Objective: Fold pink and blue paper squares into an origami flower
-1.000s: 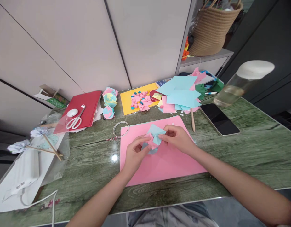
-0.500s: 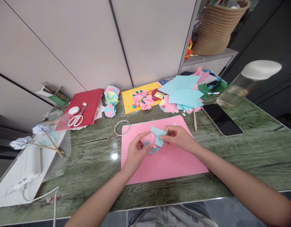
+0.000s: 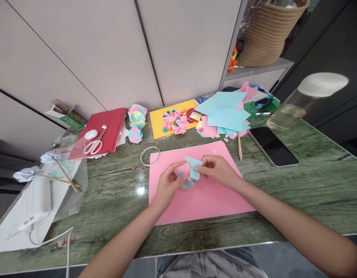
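From where I stand, the left hand (image 3: 168, 183) has its thumb and fingers pinched on the pink side of a folded paper piece (image 3: 183, 168), while the right hand (image 3: 215, 168) grips its light-blue side between thumb and fingertips. The hands are close but apart, with the piece between them, held over a large pink sheet (image 3: 207, 200) that lies on the green, wood-grained table (image 3: 114, 208). A bluish-grey patch shows below the piece; I can't tell whether it is a part of it. At the sheet's far left corner a silver ring (image 3: 141, 157) overlaps the edge. Beyond the sheet sits a yellow sheet (image 3: 155, 127) with small pink, blue and yellow bits and folded pink papers on it, and just to its left stands a row of three paper balls (image 3: 137, 120) in pink, blue and yellow. To the right of the yellow sheet, light-blue sheets (image 3: 227, 119) are heaped over pink ones; a pointed wooden stick (image 3: 240, 147) pokes out toward the person, near a dark-screened phone (image 3: 273, 146) and a white-capped bottle (image 3: 288, 112). On the far left, white-handled scissors (image 3: 93, 147) and a round white object (image 3: 90, 134) rest on a red folder (image 3: 113, 123), and nearer the person are two stemmed paper flowers (image 3: 27, 173) and a white device (image 3: 41, 200). A woven basket (image 3: 265, 36) stands on the shelf at the back right.
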The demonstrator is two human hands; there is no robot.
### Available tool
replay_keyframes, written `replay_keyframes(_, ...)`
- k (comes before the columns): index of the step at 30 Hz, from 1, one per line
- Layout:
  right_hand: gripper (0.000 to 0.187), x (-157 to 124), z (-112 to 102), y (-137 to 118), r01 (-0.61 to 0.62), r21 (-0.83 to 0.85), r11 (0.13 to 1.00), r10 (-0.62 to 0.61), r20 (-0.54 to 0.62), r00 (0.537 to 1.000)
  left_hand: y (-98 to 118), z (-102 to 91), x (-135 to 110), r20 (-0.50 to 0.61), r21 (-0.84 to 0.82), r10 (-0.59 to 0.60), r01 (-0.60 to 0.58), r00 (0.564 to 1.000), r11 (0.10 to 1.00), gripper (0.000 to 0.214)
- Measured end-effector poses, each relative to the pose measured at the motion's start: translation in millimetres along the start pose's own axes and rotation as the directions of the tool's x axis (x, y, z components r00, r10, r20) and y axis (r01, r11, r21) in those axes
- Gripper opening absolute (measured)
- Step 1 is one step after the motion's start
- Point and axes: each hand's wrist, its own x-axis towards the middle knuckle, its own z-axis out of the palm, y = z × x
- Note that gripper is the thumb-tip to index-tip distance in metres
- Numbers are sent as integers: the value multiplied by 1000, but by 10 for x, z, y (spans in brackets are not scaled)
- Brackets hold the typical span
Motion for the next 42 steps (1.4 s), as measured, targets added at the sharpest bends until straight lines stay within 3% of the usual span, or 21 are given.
replay_keyframes(8,26,2,55,66,-10,41,999,11,-34,999,5,34,-1,-17,-68,-43,42,999,997,36)
replay_keyframes(15,28,-7,90,82,-13,45,999,15,-63,998,1,30,2,32,-132,-89,93,995,987,38)
replay_keyframes(25,28,-21,111,75,-41,72,997,47,-80,996,-19,38,2,27,-93,-94,96,995,991,39)
replay_keyframes(33,27,-10,116,90,-28,75,997,30,-24,999,-28,41,-1,-5,-150,-116,114,993,982,39)
replay_keyframes(42,30,-11,127,91,-122,229,966,108,73,991,-59,36,18,11,-196,-162,161,987,967,38)
